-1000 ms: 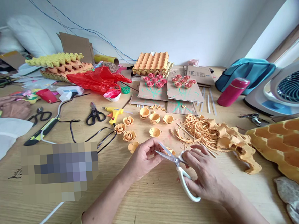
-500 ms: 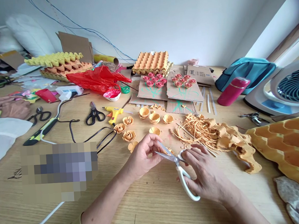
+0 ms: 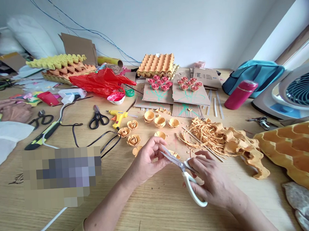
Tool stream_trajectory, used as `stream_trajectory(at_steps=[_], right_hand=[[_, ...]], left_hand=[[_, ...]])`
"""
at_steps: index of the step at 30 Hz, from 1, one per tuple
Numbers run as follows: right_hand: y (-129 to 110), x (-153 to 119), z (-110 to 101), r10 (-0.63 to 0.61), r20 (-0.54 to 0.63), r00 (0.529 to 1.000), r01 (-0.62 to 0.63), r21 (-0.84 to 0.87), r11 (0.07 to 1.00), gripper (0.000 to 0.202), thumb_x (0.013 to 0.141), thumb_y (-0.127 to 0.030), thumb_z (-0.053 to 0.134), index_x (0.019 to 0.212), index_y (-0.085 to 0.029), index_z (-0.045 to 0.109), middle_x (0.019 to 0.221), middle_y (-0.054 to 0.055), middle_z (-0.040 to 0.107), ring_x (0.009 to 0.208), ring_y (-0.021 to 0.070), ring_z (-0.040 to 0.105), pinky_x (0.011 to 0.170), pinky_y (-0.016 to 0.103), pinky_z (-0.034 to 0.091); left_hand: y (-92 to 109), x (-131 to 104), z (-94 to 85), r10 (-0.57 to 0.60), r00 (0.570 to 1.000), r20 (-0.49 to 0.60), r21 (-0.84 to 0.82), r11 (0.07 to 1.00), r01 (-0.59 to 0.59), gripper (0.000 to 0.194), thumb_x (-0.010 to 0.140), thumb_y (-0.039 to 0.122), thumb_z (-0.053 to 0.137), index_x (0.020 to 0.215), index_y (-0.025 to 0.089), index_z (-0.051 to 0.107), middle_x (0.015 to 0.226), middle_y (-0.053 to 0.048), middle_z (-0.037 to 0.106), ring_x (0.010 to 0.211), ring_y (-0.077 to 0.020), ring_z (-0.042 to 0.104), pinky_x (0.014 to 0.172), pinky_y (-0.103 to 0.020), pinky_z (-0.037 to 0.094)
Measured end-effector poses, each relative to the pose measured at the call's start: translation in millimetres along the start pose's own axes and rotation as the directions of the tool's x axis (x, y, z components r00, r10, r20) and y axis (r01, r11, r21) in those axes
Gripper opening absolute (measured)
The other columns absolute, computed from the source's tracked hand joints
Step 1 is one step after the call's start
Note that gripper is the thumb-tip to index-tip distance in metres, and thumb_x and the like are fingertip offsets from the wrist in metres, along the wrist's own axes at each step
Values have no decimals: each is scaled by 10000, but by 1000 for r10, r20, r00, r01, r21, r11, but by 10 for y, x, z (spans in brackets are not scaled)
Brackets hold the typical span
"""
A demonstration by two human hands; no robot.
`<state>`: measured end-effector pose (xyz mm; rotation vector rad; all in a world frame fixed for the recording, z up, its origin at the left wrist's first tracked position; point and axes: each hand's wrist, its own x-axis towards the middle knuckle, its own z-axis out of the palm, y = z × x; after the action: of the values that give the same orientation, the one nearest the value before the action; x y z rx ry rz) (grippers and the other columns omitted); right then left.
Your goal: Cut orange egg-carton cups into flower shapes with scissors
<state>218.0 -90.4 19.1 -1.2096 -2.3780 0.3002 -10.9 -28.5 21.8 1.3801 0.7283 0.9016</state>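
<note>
My right hand (image 3: 213, 181) grips white-handled scissors (image 3: 186, 178), their blades pointing up-left toward my left hand (image 3: 149, 159). My left hand pinches a small orange egg-carton piece at the blade tips; the fingers hide most of it. Just beyond lie several orange paper roses (image 3: 133, 140) and cups (image 3: 159, 121) on the wooden table (image 3: 155, 213). A heap of orange carton trimmings (image 3: 218, 137) lies to the right of the scissors.
Yellow glue gun (image 3: 118, 116), black scissors (image 3: 98, 118), cables, red bag (image 3: 100, 82), egg trays (image 3: 156, 64), cardboard with pink roses (image 3: 176, 89), pink bottle (image 3: 240, 94), blue bag (image 3: 254, 75), fan (image 3: 296, 91), orange tray (image 3: 298, 152). Another person's hand (image 3: 11, 112) rests far left.
The scissor blades have closed and tilted more steeply toward my left fingers. My left hand has curled and shifted slightly up. The rest is unchanged.
</note>
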Motion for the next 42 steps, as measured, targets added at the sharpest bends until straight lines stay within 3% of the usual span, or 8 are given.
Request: stream_trajectory(at_steps=[3, 6, 10, 15, 17, 23, 32, 42], right_hand=[[10, -3, 33, 22, -34, 999, -20, 77, 997, 191, 964, -311, 529, 799, -228, 477, 686, -15, 564, 611, 163, 505, 799, 380, 442], [26, -9, 59, 138, -105, 985, -113, 211, 971, 234, 967, -340, 543, 764, -232, 500, 657, -9, 543, 627, 173, 508, 674, 326, 458], [41, -13, 59, 345, -95, 934, -266, 463, 845, 253, 935, -429, 598, 795, -220, 587, 726, 14, 615, 662, 178, 560, 618, 305, 480], [16, -15, 116, 412, -53, 910, -268, 681, 681, 282, 899, -453, 665, 1062, -230, 607, 856, 30, 661, 761, 197, 618, 632, 306, 503], [-16, -11, 160, 425, -71, 903, -255, 707, 660, 316, 903, -403, 675, 1156, -248, 567, 914, 33, 670, 815, 198, 631, 660, 305, 514], [-115, 27, 219, 423, -49, 905, -264, 714, 649, 247, 904, -354, 675, 1090, -248, 552, 873, 6, 655, 807, 181, 630, 792, 339, 531], [-45, -8, 279, 486, 34, 873, -287, 842, 457, 333, 885, -421, 700, 1113, -260, 519, 896, 13, 598, 764, 167, 546, 662, 275, 477], [-10, -25, 353, 438, 30, 898, -297, 777, 555, 262, 896, -372, 690, 1086, -264, 546, 897, 9, 592, 799, 172, 560, 714, 284, 474]], left_hand=[[-42, 19, -6, 6, 1000, -18, -13, 1000, -6, 422, 777, 322, 786, 1042, 201, 481, 800, 22, 592, 685, -96, 516, 667, -252, 406], [-83, 30, -25, 4, 1000, -31, 2, 1000, -4, 469, 759, 352, 793, 1089, 201, 496, 781, 29, 582, 674, -102, 490, 646, -259, 371], [-72, 19, -35, -7, 1000, -1, 92, 996, 7, 504, 764, 344, 784, 1168, 193, 524, 759, 34, 593, 685, -113, 488, 700, -277, 367], [-31, -11, 26, -51, 996, 77, 160, 986, 38, 537, 784, 309, 766, 1253, 210, 523, 773, 38, 580, 782, -146, 562, 816, -314, 407], [-40, -20, 67, -71, 991, 110, 195, 980, 48, 553, 780, 299, 771, 1265, 214, 521, 756, 49, 561, 767, -144, 565, 811, -315, 415], [-92, -30, 168, -104, 985, 134, 243, 968, 69, 567, 742, 243, 796, 1250, 209, 547, 714, 64, 525, 714, -132, 540, 727, -285, 416], [-117, -48, 191, -118, 975, 188, 1, 993, 120, 389, 878, 326, 655, 1225, 182, 555, 776, 19, 536, 685, -113, 516, 633, -252, 394], [-253, -8, 214, -120, 977, 173, -134, 980, 144, 386, 844, 406, 694, 1142, 172, 615, 728, 19, 533, 625, -99, 461, 597, -243, 349]])
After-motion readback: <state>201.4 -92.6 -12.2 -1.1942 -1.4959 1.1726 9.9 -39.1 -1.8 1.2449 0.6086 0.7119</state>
